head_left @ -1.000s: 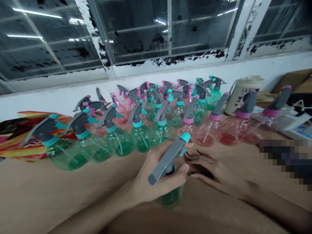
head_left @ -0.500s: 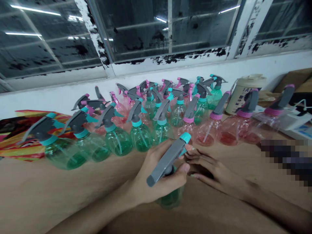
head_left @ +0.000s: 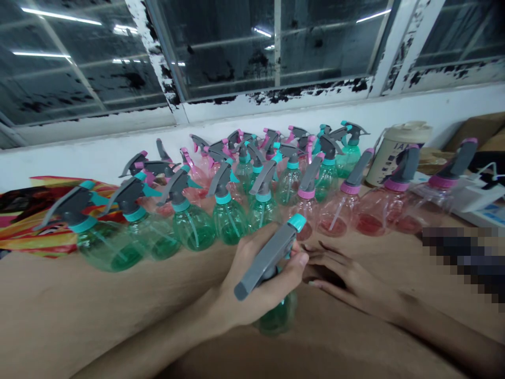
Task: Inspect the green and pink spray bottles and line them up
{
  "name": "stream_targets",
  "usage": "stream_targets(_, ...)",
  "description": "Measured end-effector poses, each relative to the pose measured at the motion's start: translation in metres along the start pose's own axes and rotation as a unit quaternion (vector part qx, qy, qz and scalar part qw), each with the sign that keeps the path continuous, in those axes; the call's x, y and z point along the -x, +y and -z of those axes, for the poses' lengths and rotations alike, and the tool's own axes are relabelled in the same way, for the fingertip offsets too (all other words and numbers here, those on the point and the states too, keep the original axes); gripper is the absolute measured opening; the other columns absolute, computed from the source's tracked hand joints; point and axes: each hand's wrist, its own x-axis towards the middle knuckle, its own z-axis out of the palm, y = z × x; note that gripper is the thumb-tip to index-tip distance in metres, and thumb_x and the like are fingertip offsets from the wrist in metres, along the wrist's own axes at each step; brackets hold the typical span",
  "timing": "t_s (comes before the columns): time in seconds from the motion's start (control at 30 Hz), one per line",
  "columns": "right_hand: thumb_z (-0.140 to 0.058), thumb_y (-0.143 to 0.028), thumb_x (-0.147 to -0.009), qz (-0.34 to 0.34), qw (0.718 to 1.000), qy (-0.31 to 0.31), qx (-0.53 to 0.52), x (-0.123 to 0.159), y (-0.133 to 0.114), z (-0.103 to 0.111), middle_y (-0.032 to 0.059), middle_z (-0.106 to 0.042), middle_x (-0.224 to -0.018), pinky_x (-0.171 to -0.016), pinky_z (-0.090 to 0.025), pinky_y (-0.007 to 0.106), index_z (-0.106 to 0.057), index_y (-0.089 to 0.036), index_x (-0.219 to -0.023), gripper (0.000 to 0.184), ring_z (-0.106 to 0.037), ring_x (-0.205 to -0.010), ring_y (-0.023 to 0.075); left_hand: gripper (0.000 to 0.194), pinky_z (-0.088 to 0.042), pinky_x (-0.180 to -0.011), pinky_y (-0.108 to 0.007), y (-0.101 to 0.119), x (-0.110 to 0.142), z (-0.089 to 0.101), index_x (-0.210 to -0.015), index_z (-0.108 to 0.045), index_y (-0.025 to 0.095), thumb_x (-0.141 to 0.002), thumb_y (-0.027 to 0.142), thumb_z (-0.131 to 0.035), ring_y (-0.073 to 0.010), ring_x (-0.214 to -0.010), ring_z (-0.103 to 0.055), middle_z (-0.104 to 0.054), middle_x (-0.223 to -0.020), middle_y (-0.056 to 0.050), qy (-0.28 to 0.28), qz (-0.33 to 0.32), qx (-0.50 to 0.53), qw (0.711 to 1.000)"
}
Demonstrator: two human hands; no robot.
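My left hand (head_left: pixel 256 284) is wrapped round the neck of a green spray bottle (head_left: pixel 278 316) with a grey trigger head (head_left: pixel 266 255) and a teal nozzle tip. The bottle stands near the front of the brown table (head_left: pixel 79 310). My right hand (head_left: pixel 341 276) lies just to the right of it, fingers stretched toward the nozzle, holding nothing. Behind both hands stand several green spray bottles (head_left: pixel 193 226) and several pink spray bottles (head_left: pixel 335 218) in rows.
A cream lidded jug (head_left: pixel 396 145) stands at the back right beside a white device with a cable (head_left: pixel 473 195). A red and yellow patterned bag (head_left: pixel 23 221) lies at the left. A white wall and windows run behind the table.
My left hand has turned the bottle slightly, its trigger head dropping a little lower and left. My right hand has stayed almost still.
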Motion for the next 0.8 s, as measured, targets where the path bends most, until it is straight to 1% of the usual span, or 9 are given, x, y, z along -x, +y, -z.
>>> stream_targets(0.1,-0.051,-0.036,-0.089,-0.004,1.0,-0.006,0.001,-0.0005,-0.0009,0.0004,0.0064,-0.058,-0.125,-0.109,-0.029,0.046,-0.051,-0.022,-0.12,0.034,-0.048,-0.121,0.0201,0.011,-0.044,-0.057,-0.024,-0.0013,-0.0006,0.001,-0.075,-0.056,0.018,-0.083,0.025,-0.053,-0.011,-0.06,-0.055,-0.056,-0.069,0.002,0.003,-0.007,-0.012,1.0)
stream_targets(0.17,-0.051,-0.037,-0.088,-0.009,1.0,0.0,-0.005,-0.0006,-0.0009,0.0001,0.0061,-0.059,-0.124,-0.108,-0.029,0.047,-0.052,-0.023,-0.118,0.033,-0.048,-0.121,0.0207,0.012,-0.043,-0.055,-0.024,-0.0038,-0.0018,0.0012,-0.087,-0.059,0.019,-0.084,0.027,-0.053,-0.0106,-0.055,-0.051,-0.055,-0.067,0.003,0.009,0.0,-0.011,1.0)
stream_targets(0.23,-0.053,-0.037,-0.087,-0.013,1.0,0.007,-0.01,-0.0006,-0.0006,-0.0002,0.0059,-0.059,-0.124,-0.108,-0.031,0.047,-0.053,-0.023,-0.118,0.034,-0.048,-0.121,0.0213,0.022,-0.043,-0.053,-0.025,-0.0068,-0.0025,0.0005,-0.103,-0.059,0.02,-0.084,0.029,-0.053,-0.0109,-0.052,-0.049,-0.055,-0.068,0.003,0.017,0.011,-0.021,1.0)
stream_targets(0.3,-0.053,-0.037,-0.087,-0.007,1.0,0.01,-0.012,-0.0006,-0.0001,-0.0002,0.0058,-0.059,-0.124,-0.107,-0.031,0.047,-0.052,-0.024,-0.12,0.036,-0.049,-0.121,0.0215,0.029,-0.046,-0.057,-0.027,-0.0088,-0.002,-0.0011,-0.111,-0.057,0.022,-0.083,0.028,-0.053,-0.0129,-0.057,-0.052,-0.059,-0.074,0.001,0.021,0.01,-0.04,0.999)
stream_targets(0.37,-0.053,-0.037,-0.087,-0.001,1.0,0.004,-0.009,-0.0005,0.0003,-0.0002,0.0059,-0.059,-0.125,-0.107,-0.03,0.048,-0.05,-0.024,-0.124,0.039,-0.049,-0.12,0.0213,0.027,-0.049,-0.069,-0.029,-0.0091,-0.0006,-0.003,-0.108,-0.058,0.021,-0.082,0.025,-0.054,-0.0161,-0.072,-0.059,-0.061,-0.083,-0.002,0.025,-0.003,-0.056,0.998)
stream_targets(0.47,-0.052,-0.036,-0.088,-0.004,1.0,0.004,0.0,-0.0001,0.0006,-0.0005,0.0063,-0.057,-0.127,-0.107,-0.031,0.049,-0.048,-0.024,-0.126,0.041,-0.048,-0.121,0.0215,0.023,-0.049,-0.079,-0.029,-0.0069,0.0017,-0.0051,-0.103,-0.058,0.018,-0.08,0.021,-0.055,-0.0177,-0.087,-0.061,-0.063,-0.09,-0.004,0.03,-0.013,-0.058,0.998)
stream_targets(0.57,-0.053,-0.035,-0.087,0.001,1.0,0.009,0.002,0.0003,0.0011,-0.001,0.0054,-0.056,-0.128,-0.107,-0.031,0.048,-0.047,-0.025,-0.127,0.041,-0.047,-0.122,0.0215,0.027,-0.05,-0.077,-0.029,-0.0056,0.0024,-0.0055,-0.105,-0.056,0.019,-0.078,0.02,-0.055,-0.0167,-0.084,-0.062,-0.064,-0.091,-0.003,0.036,0.004,-0.05,0.998)
stream_targets(0.67,-0.054,-0.035,-0.087,0.006,1.0,0.012,0.002,0.0006,0.0018,-0.0012,0.0046,-0.057,-0.128,-0.107,-0.032,0.048,-0.045,-0.026,-0.129,0.044,-0.048,-0.122,0.0211,0.025,-0.051,-0.072,-0.029,-0.0069,0.002,-0.005,-0.102,-0.055,0.02,-0.076,0.02,-0.056,-0.0164,-0.076,-0.061,-0.064,-0.085,-0.002,0.029,0.024,-0.045,0.998)
stream_targets(0.8,-0.054,-0.035,-0.087,0.003,1.0,0.015,-0.004,0.0004,0.002,-0.0012,0.0053,-0.057,-0.128,-0.106,-0.033,0.049,-0.046,-0.026,-0.128,0.043,-0.048,-0.122,0.0222,0.024,-0.05,-0.071,-0.03,-0.0065,0.0016,-0.004,-0.101,-0.054,0.019,-0.077,0.021,-0.056,-0.0163,-0.074,-0.061,-0.063,-0.086,-0.003,0.022,0.022,-0.03,0.999)
